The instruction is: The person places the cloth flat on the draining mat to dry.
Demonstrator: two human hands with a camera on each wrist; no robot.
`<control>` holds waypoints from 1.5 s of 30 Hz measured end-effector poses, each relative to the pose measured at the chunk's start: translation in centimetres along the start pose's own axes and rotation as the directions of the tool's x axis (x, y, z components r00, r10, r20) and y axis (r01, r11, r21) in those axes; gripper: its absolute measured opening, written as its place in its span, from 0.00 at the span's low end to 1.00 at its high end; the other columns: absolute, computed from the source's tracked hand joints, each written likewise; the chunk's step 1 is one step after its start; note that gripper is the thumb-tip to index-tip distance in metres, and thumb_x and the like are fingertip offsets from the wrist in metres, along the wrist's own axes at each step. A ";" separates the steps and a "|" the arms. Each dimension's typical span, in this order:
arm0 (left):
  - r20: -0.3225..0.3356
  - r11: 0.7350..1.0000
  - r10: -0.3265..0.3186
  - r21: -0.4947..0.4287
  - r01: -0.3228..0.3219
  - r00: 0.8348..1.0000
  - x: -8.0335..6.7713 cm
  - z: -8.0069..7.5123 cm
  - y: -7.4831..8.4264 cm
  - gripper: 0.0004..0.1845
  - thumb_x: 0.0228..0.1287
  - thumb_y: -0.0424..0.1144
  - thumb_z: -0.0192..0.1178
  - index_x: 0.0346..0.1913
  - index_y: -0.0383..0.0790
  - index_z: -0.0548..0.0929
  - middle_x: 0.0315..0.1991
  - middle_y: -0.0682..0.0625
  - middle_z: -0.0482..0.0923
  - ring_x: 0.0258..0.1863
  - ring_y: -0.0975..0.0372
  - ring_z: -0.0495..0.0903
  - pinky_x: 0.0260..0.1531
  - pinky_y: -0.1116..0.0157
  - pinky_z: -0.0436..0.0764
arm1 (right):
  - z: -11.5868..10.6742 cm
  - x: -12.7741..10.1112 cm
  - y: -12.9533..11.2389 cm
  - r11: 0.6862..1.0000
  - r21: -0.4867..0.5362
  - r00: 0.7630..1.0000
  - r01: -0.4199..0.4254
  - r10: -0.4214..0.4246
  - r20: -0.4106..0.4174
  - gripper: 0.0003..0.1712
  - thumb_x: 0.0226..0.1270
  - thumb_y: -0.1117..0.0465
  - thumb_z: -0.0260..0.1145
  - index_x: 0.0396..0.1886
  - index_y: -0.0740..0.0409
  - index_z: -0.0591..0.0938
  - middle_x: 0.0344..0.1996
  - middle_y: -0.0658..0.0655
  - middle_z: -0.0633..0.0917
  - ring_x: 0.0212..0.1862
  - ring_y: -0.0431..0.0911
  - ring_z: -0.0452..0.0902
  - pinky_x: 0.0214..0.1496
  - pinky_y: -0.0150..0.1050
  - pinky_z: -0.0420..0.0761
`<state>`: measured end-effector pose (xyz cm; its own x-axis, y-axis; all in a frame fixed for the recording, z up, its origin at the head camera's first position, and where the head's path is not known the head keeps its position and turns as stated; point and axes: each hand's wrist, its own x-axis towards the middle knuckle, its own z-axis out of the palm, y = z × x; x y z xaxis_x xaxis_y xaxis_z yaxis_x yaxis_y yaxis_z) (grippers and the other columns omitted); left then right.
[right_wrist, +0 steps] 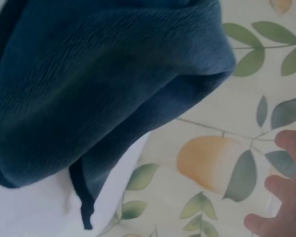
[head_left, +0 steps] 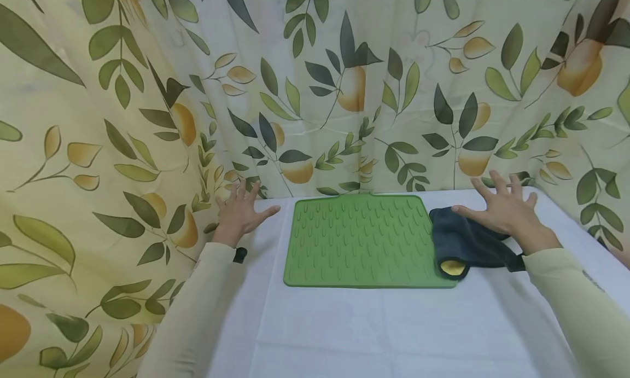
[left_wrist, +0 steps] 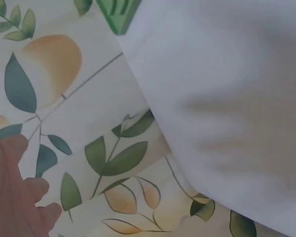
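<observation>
My left hand (head_left: 239, 214) is held with fingers spread near the back left of the table, left of a green ridged mat (head_left: 359, 241). Its fingers also show at the lower left of the left wrist view, holding nothing. On the other side, my right hand (head_left: 507, 211) is spread wide and overlaps a crumpled dark blue cloth (head_left: 462, 238) in the head view. Yellow lining (head_left: 453, 267) shows at the cloth's folded corner, which covers the mat's right edge. In the right wrist view the fingers (right_wrist: 281, 187) stand apart from the cloth.
A white cloth (head_left: 325, 329) covers the table. Curtains printed with leaves and fruit (head_left: 344, 93) hang close behind the table and along the left side. Part of another person's arm (head_left: 621, 256) shows at the far right edge.
</observation>
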<state>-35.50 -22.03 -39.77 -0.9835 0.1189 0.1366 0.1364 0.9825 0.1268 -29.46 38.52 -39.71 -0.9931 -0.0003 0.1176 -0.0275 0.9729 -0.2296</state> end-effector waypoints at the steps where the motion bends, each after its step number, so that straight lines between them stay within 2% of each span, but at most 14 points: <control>1: 0.002 1.000 0.002 0.001 -0.002 1.000 0.0 0.0 0.2 0.57 0.59 0.85 0.40 0.84 0.56 0.46 0.84 0.39 0.37 0.83 0.41 0.35 0.68 0.23 0.39 | 0.0 -0.1 -0.2 1.000 -0.002 1.000 0.005 -0.005 0.000 0.63 0.64 0.21 0.55 0.83 0.57 0.49 0.79 0.76 0.38 0.76 0.81 0.22 0.60 0.89 0.33; 6: -0.004 1.000 0.011 -0.021 -0.011 1.000 -0.2 0.0 1.2 0.54 0.63 0.83 0.38 0.84 0.57 0.45 0.84 0.39 0.37 0.83 0.42 0.34 0.69 0.24 0.40 | -0.1 -0.7 -1.1 1.000 0.003 1.000 0.017 -0.017 -0.016 0.62 0.64 0.22 0.56 0.83 0.54 0.49 0.80 0.75 0.40 0.77 0.80 0.24 0.61 0.87 0.34; 8: -0.021 0.998 0.024 -0.051 -0.025 0.999 -0.4 0.0 1.9 0.51 0.66 0.80 0.40 0.84 0.56 0.46 0.84 0.39 0.39 0.83 0.42 0.36 0.69 0.24 0.40 | -0.1 -1.0 -1.6 1.000 0.011 1.000 0.017 -0.017 -0.022 0.61 0.65 0.23 0.57 0.83 0.55 0.51 0.78 0.77 0.44 0.76 0.81 0.30 0.61 0.87 0.38; 10: -0.050 0.995 0.040 -0.090 -0.044 0.998 -0.7 0.1 2.6 0.48 0.69 0.76 0.43 0.83 0.53 0.49 0.83 0.38 0.44 0.83 0.41 0.42 0.70 0.25 0.41 | -0.1 -1.3 -2.2 0.999 0.028 1.000 0.018 -0.017 -0.023 0.59 0.66 0.25 0.58 0.82 0.58 0.54 0.76 0.79 0.49 0.74 0.82 0.38 0.61 0.86 0.46; 12: -0.094 0.987 0.043 -0.151 -0.057 0.995 -1.1 0.2 3.4 0.44 0.72 0.70 0.49 0.82 0.51 0.56 0.81 0.39 0.55 0.81 0.42 0.53 0.72 0.29 0.50 | 0.1 -1.5 -3.0 0.996 0.085 1.000 0.025 -0.024 -0.017 0.57 0.69 0.29 0.59 0.81 0.62 0.54 0.74 0.81 0.54 0.71 0.83 0.46 0.61 0.83 0.53; 14: -0.128 0.971 0.033 -0.230 -0.062 0.991 -1.5 0.6 4.2 0.38 0.73 0.64 0.54 0.78 0.48 0.65 0.75 0.39 0.68 0.73 0.42 0.69 0.69 0.34 0.64 | 0.3 -1.6 -3.9 0.986 0.163 0.999 0.033 -0.031 -0.014 0.54 0.73 0.34 0.59 0.80 0.67 0.53 0.71 0.82 0.59 0.69 0.81 0.54 0.61 0.79 0.60; 16: -0.145 0.947 0.008 -0.318 -0.055 0.989 -1.9 1.3 4.7 0.32 0.72 0.59 0.58 0.72 0.46 0.73 0.66 0.40 0.79 0.63 0.44 0.79 0.60 0.39 0.75 | 0.8 -1.6 -4.7 0.967 0.250 0.999 0.039 -0.035 -0.019 0.52 0.75 0.38 0.59 0.80 0.71 0.52 0.69 0.82 0.63 0.68 0.79 0.59 0.62 0.76 0.64; 19: -0.132 0.906 -0.036 -0.423 -0.023 0.991 -2.3 2.9 5.1 0.25 0.72 0.55 0.60 0.65 0.45 0.81 0.56 0.42 0.86 0.52 0.48 0.86 0.47 0.46 0.82 | 1.6 -1.5 -5.7 0.937 0.346 0.999 0.039 -0.025 -0.047 0.49 0.77 0.42 0.59 0.78 0.73 0.53 0.67 0.81 0.68 0.66 0.76 0.65 0.62 0.72 0.67; 24: -0.091 0.870 -0.095 -0.491 0.038 0.991 -2.7 5.9 5.4 0.19 0.71 0.50 0.63 0.58 0.46 0.85 0.47 0.46 0.89 0.46 0.54 0.88 0.43 0.51 0.84 | 2.6 -1.5 -6.2 0.915 0.402 0.995 0.030 0.011 -0.098 0.45 0.77 0.44 0.59 0.76 0.74 0.58 0.65 0.80 0.70 0.65 0.75 0.67 0.60 0.71 0.69; 30: -0.058 0.856 -0.122 -0.511 0.075 0.991 -2.5 7.5 5.5 0.16 0.69 0.45 0.65 0.56 0.44 0.86 0.43 0.47 0.89 0.40 0.54 0.87 0.38 0.54 0.82 | 3.3 -1.2 -5.5 0.937 0.349 0.995 0.019 0.015 -0.095 0.41 0.77 0.46 0.60 0.72 0.75 0.64 0.64 0.80 0.69 0.63 0.76 0.64 0.59 0.71 0.67; 34: 0.009 0.859 -0.137 -0.497 0.123 0.991 -2.5 7.9 5.8 0.17 0.68 0.43 0.65 0.56 0.43 0.85 0.42 0.47 0.88 0.37 0.54 0.85 0.36 0.56 0.81 | 3.6 -1.1 -4.8 0.950 0.312 1.000 -0.012 0.020 -0.022 0.42 0.76 0.45 0.61 0.73 0.73 0.64 0.65 0.84 0.64 0.64 0.80 0.58 0.59 0.74 0.65; 38: 0.077 0.849 -0.156 -0.500 0.174 0.985 -2.7 8.1 5.9 0.19 0.67 0.42 0.65 0.58 0.40 0.84 0.41 0.46 0.88 0.40 0.53 0.86 0.41 0.55 0.82 | 4.0 -1.3 -4.3 0.967 0.249 0.996 -0.047 0.028 0.080 0.45 0.73 0.44 0.64 0.74 0.72 0.62 0.65 0.87 0.59 0.62 0.82 0.55 0.56 0.76 0.65; 45: 0.121 0.834 -0.157 -0.515 0.198 0.980 -2.6 8.9 6.0 0.20 0.66 0.41 0.65 0.59 0.37 0.83 0.43 0.43 0.87 0.41 0.53 0.85 0.42 0.55 0.83 | 5.0 -1.6 -3.6 0.978 0.196 0.977 -0.077 0.034 0.211 0.54 0.66 0.38 0.68 0.76 0.70 0.58 0.65 0.88 0.56 0.59 0.80 0.54 0.53 0.78 0.64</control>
<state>-33.17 -15.18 -48.09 -0.9998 -0.0208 -0.0050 -0.0192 0.7693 0.6386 -28.38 33.83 -43.85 -0.9952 -0.0155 -0.0966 0.0268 0.9060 -0.4224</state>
